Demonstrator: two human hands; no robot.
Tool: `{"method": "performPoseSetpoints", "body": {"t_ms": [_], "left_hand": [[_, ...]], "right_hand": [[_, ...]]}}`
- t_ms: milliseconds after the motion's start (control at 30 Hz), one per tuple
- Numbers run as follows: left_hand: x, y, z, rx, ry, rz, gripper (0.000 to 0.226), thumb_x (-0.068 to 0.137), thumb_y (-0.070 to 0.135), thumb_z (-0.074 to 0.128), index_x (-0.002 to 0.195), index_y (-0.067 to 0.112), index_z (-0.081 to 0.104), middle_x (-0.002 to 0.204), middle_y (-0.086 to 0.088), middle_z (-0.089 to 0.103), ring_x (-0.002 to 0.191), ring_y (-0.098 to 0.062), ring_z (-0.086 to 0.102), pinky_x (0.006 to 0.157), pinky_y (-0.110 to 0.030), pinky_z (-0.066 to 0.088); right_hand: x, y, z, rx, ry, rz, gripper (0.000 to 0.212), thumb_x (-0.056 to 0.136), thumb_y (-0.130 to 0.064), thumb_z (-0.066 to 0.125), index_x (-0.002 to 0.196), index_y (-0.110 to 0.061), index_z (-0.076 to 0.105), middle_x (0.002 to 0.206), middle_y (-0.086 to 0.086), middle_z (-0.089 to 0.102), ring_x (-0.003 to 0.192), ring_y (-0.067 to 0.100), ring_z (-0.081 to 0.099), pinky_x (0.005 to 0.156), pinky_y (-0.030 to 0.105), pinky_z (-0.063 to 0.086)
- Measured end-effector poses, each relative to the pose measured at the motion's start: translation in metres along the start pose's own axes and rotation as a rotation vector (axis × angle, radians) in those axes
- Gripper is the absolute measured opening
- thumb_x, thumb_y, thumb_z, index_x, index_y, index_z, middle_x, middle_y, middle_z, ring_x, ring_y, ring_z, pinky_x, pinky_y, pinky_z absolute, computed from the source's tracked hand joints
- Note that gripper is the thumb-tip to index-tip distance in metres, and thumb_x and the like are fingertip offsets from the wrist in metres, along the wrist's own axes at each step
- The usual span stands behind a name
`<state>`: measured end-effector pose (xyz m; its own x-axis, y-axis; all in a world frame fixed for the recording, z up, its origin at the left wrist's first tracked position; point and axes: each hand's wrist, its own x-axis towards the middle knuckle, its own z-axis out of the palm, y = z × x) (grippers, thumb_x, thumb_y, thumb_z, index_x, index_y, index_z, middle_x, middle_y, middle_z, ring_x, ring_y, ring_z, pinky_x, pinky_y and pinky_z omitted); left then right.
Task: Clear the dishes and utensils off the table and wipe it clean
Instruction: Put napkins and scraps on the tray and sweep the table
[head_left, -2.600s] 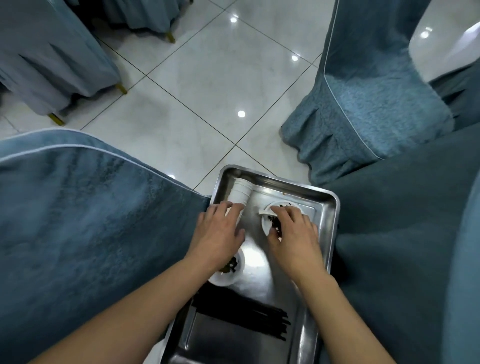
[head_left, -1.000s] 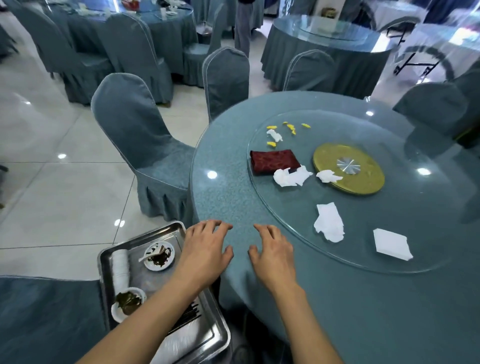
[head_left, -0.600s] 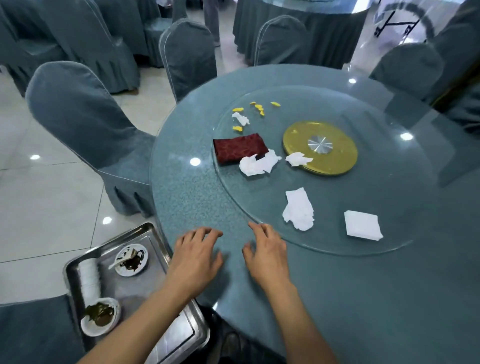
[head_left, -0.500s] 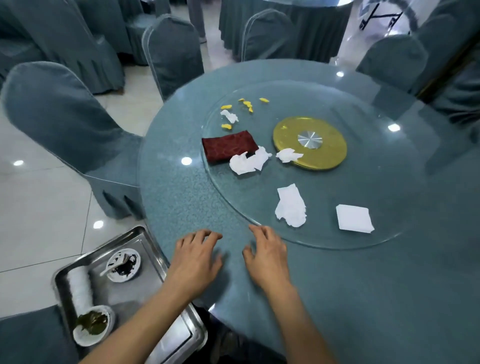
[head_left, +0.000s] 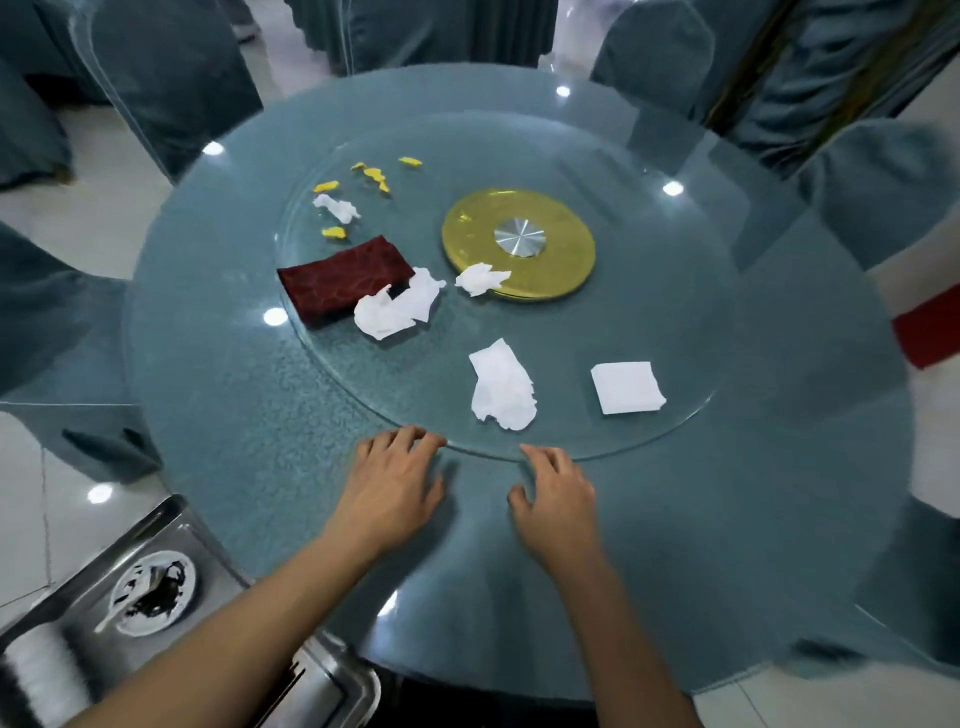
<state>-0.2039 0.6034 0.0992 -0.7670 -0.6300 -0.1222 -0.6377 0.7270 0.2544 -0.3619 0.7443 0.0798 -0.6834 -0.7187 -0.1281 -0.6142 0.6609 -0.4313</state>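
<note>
While both forearms reach in from the near edge, the left hand (head_left: 390, 480) and right hand (head_left: 558, 491) lie palm-down over the round blue-grey tabletop (head_left: 218, 395), fingers spread and loosely bent, holding nothing; fingertips sit at the near rim of the glass turntable (head_left: 675, 291), though actual contact with it cannot be told through the blur. On the turntable: a folded dark red cloth (head_left: 340, 283) at left, a crumpled white napkin (head_left: 397, 312) overlapping its right corner, a smaller crumpled napkin (head_left: 480, 279) touching the edge of the gold centre disc (head_left: 566, 254). Nearer the hands, a rumpled napkin (head_left: 501, 387) and, to its right, a flat square napkin (head_left: 627, 387), apart from each other. Toward the far left of the glass, yellow scraps (head_left: 374, 174) scattered around a small white paper scrap (head_left: 336, 208). Below the tabletop at lower left, a steel tray (head_left: 156, 525) carries a small white dish (head_left: 154, 592) with dark residue and a pale spoon, plus a blurred white stack (head_left: 39, 670). Covered chairs (head_left: 171, 78) ring the tabletop.
</note>
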Motion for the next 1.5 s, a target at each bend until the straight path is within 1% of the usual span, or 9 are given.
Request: {"method": "performPoseSetpoints", "body": {"t_ms": [233, 400, 533, 667, 767, 900, 1133, 1333, 1500], "left_hand": [[0.087, 0.026, 0.024, 0.071, -0.113, 0.097, 0.047, 0.09, 0.04, 0.057, 0.135, 0.026, 0.055, 0.132, -0.002, 0.059, 0.117, -0.032, 0.059, 0.099, -0.044, 0.042], [0.14, 0.038, 0.048, -0.006, -0.115, 0.093, 0.055, 0.089, 0.042, 0.044, 0.141, 0.025, 0.054, 0.145, -0.007, 0.055, 0.124, -0.034, 0.058, 0.1, -0.044, 0.045], [0.174, 0.037, 0.063, 0.014, -0.194, 0.099, 0.061, 0.102, 0.043, 0.044, 0.159, 0.029, 0.025, 0.168, -0.003, 0.02, 0.149, -0.031, 0.027, 0.117, -0.041, 0.025], [0.187, 0.026, 0.079, 0.089, -0.242, 0.098, 0.067, 0.103, 0.052, 0.039, 0.162, 0.032, 0.013, 0.171, -0.003, 0.006, 0.155, -0.029, 0.011, 0.122, -0.043, 0.017], [0.188, 0.019, 0.087, 0.093, -0.215, 0.105, 0.062, 0.099, 0.052, 0.051, 0.156, 0.033, 0.034, 0.167, -0.007, 0.024, 0.151, -0.033, 0.026, 0.121, -0.046, 0.021], [0.184, 0.004, 0.085, 0.173, -0.126, 0.076, 0.043, 0.071, 0.043, 0.083, 0.111, 0.034, 0.072, 0.127, -0.005, 0.068, 0.113, -0.033, 0.065, 0.102, -0.044, 0.045], [0.154, -0.048, 0.072, 0.118, 0.02, -0.153, 0.041, 0.058, 0.029, 0.092, 0.096, 0.028, 0.075, 0.109, -0.002, 0.072, 0.099, -0.031, 0.069, 0.091, -0.046, 0.055], [0.147, -0.082, 0.07, 0.049, 0.131, -0.217, 0.046, 0.049, 0.022, 0.093, 0.088, 0.022, 0.07, 0.104, 0.001, 0.072, 0.089, -0.025, 0.07, 0.085, -0.033, 0.037], [0.16, -0.089, 0.064, 0.027, 0.268, -0.215, 0.024, 0.076, 0.036, 0.058, 0.093, 0.021, 0.066, 0.121, -0.003, 0.068, 0.102, -0.027, 0.065, 0.09, -0.038, 0.047]], "right_hand": [[0.067, 0.039, -0.006, -0.012, -0.053, 0.038, 0.052, 0.087, -0.03, 0.058, 0.138, -0.022, 0.055, 0.131, 0.001, 0.055, 0.117, 0.027, 0.054, 0.098, 0.044, 0.043], [0.113, 0.054, 0.001, -0.021, -0.051, 0.001, 0.051, 0.089, -0.03, 0.062, 0.14, -0.024, 0.053, 0.136, 0.001, 0.052, 0.122, 0.026, 0.052, 0.1, 0.044, 0.042], [0.143, 0.058, 0.01, -0.005, -0.04, -0.031, 0.05, 0.087, -0.029, 0.067, 0.135, -0.023, 0.057, 0.131, 0.003, 0.056, 0.118, 0.028, 0.056, 0.098, 0.046, 0.045], [0.16, 0.055, 0.014, -0.002, -0.061, -0.028, 0.051, 0.087, -0.029, 0.066, 0.137, -0.024, 0.056, 0.134, 0.002, 0.054, 0.119, 0.027, 0.054, 0.1, 0.044, 0.043], [0.167, 0.051, 0.02, 0.007, -0.06, -0.038, 0.051, 0.086, -0.028, 0.067, 0.136, -0.024, 0.057, 0.133, 0.002, 0.056, 0.119, 0.028, 0.054, 0.099, 0.044, 0.044], [0.172, 0.042, 0.031, 0.006, -0.094, -0.063, 0.05, 0.087, -0.028, 0.066, 0.136, -0.024, 0.056, 0.132, 0.001, 0.055, 0.119, 0.027, 0.054, 0.098, 0.045, 0.045], [0.181, 0.014, 0.048, 0.015, -0.148, -0.157, 0.046, 0.092, -0.026, 0.061, 0.137, -0.025, 0.054, 0.133, -0.002, 0.054, 0.119, 0.023, 0.053, 0.1, 0.041, 0.041], [0.201, -0.023, 0.062, 0.023, -0.157, -0.242, 0.047, 0.09, -0.025, 0.062, 0.136, -0.024, 0.056, 0.131, -0.001, 0.055, 0.118, 0.024, 0.054, 0.1, 0.042, 0.044], [0.237, -0.047, 0.063, -0.02, -0.146, -0.322, 0.047, 0.091, -0.027, 0.061, 0.137, -0.024, 0.054, 0.132, -0.001, 0.054, 0.119, 0.023, 0.052, 0.101, 0.041, 0.042]]}}
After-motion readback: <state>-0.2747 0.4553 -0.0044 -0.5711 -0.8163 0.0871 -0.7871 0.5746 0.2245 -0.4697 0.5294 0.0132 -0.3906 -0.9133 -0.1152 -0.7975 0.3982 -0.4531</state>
